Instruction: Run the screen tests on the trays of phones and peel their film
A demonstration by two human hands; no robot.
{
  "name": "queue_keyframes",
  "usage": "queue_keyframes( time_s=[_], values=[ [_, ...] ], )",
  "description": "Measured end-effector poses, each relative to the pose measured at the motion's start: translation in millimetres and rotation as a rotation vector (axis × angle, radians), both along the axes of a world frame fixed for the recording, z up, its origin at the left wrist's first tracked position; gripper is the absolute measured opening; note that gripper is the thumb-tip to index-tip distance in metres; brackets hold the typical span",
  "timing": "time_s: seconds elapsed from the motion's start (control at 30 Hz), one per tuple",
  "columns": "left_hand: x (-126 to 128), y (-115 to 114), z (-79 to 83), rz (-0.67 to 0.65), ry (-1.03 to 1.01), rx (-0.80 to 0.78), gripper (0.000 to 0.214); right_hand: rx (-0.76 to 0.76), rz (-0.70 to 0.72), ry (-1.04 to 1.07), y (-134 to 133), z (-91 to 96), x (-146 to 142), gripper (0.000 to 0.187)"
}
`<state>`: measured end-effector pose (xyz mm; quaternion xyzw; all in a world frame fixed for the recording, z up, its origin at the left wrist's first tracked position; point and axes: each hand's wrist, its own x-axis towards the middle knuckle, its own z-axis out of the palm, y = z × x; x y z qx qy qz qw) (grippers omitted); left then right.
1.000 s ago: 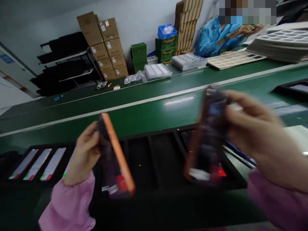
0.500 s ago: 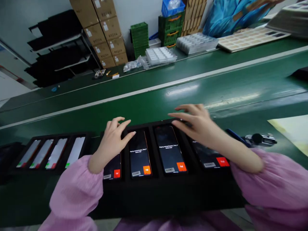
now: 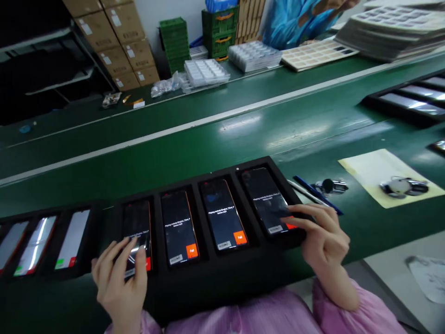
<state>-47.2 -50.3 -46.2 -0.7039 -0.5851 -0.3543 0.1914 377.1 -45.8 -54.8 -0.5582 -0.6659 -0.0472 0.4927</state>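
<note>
Gleaming oblong phones [image 3: 225, 214] in dull black tray [image 3: 225, 266]

The phones [image 3: 225, 213] look glassy and glossy, their tray [image 3: 275, 176] matt.

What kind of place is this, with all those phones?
Probably a factory or workshop that handles phones. Several phones lie in a black tray, some showing a "Fail" button; the bench is long and green, and cardboard boxes are stacked behind it.
</note>
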Motion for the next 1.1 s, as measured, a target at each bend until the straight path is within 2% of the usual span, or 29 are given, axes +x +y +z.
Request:
queue_keyframes(
  time_s=[0.07,0.27,0.4,0.5,0.57,0.63,0.73,0.9,1.0,1.1],
  values=[
    [-1,2,-2.8,0.037,-0.050,-0.006,0.040,0.002,-0.004,0.002,0,-1.5,-5,0.040],
    [-6,3,-3.3,-0.050,0.001,-0.039,0.038,-0.025,0.052,-0.003,-5,4.5,-1,0.039],
    [-6,3,-7.1,-0.054,0.001,-0.021,0.038,-0.038,0.135,-0.154,-2,9.5,2,0.032],
    [-2,3,-5.6,-0.094,-0.026,0.018,0.037,0.034,0.188,-0.178,-1,15.2,-6,0.032],
    [0,3,-2.6,-0.168,-0.019,0.009,0.036,0.053,0.295,-0.171,2,19.5,-19,0.031],
    [1,2,0.8,-0.241,0.020,-0.048,0.034,0.009,0.441,-0.277,6,23.7,-36,0.028],
    [1,-3,5.2,-0.288,0.123,-0.162,0.029,-0.030,0.552,-0.428,13,28.0,-59,0.040],
    [3,-18,7.6,-0.315,0.220,-0.246,0.029,-0.046,0.500,-0.525,18,23.9,-72,0.047],
    [6,-21,6.8,-0.327,0.193,-0.247,0.029,0.026,0.536,-0.431,18,16.1,-67,0.045],
    [10,-20,6.5,-0.342,0.157,-0.221,0.030,0.020,0.541,-0.321,16,10.8,-62,0.035]
  ],
)
